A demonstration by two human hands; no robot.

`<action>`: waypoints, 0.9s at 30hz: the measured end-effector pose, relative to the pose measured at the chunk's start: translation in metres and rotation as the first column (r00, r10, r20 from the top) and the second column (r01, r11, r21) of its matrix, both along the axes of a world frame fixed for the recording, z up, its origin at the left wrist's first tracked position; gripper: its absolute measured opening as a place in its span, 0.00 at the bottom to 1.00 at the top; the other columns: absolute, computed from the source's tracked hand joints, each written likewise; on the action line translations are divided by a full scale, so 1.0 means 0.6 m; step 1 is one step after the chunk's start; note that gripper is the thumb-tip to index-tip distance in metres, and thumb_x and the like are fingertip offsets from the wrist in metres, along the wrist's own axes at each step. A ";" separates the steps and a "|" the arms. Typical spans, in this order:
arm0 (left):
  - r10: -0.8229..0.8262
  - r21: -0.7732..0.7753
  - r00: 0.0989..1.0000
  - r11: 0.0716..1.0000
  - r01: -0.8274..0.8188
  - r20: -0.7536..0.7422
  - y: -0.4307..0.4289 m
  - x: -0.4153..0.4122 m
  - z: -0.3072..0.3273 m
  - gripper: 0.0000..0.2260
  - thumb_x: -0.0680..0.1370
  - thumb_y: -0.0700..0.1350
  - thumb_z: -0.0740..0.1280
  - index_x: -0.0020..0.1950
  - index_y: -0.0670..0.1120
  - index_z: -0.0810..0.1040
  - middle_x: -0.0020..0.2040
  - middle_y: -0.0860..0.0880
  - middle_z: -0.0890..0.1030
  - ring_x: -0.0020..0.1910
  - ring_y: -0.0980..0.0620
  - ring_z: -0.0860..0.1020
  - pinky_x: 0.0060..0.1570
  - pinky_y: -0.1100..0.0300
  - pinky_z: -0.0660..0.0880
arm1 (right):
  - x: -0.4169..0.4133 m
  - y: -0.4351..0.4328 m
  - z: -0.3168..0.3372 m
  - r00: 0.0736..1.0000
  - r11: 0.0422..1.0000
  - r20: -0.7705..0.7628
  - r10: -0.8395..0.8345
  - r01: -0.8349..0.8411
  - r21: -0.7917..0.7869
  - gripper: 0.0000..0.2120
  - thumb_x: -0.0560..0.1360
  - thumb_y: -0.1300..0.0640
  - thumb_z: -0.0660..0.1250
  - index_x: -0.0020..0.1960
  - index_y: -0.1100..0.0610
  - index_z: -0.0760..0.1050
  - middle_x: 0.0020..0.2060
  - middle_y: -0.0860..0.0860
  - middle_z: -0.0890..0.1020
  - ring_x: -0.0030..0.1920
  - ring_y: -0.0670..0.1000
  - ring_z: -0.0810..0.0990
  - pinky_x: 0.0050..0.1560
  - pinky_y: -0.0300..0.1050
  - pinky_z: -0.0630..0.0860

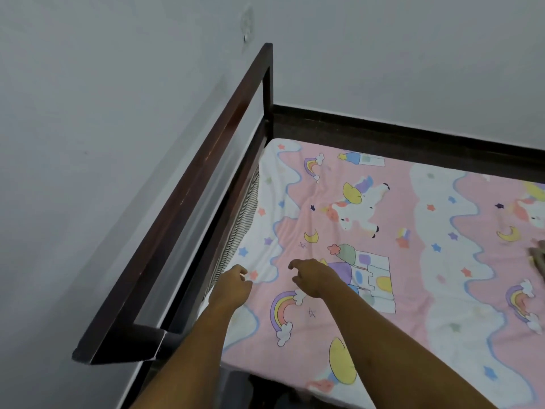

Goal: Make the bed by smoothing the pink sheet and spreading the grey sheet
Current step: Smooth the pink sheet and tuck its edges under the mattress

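The pink sheet [398, 231], printed with unicorns, rainbows and castles, covers the mattress and shows soft wrinkles near the headboard corner. My left hand [234, 287] is at the sheet's left edge beside the bed frame, its fingers curled and pinching the fabric. A little to the right, my right hand [309, 276] hovers just over the sheet with loosely curled fingers that hold nothing. No grey sheet is in view.
A dark wooden rail [188, 202] runs along the bed's left side against the grey wall. The striped mattress side [247, 208] shows between rail and sheet. A dark frame board [413, 134] borders the far edge. A blurred brownish object [538, 258] sits at the right edge.
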State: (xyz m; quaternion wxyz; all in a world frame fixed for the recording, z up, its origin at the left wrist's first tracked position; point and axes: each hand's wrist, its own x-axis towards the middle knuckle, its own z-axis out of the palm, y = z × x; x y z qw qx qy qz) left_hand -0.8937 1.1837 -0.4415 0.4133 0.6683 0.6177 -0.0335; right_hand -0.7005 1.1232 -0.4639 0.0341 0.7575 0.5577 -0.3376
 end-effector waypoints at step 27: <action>0.311 -0.312 0.951 0.903 -0.295 -0.001 0.247 0.078 -0.385 0.34 0.76 0.38 0.64 0.74 0.54 0.49 0.43 0.47 0.76 0.38 0.42 0.82 0.35 0.49 0.81 | 0.035 0.414 -0.342 0.940 0.983 0.297 0.169 -0.183 0.018 0.43 0.76 0.62 0.63 0.77 0.40 0.38 0.53 0.53 0.76 0.50 0.53 0.77 0.43 0.45 0.67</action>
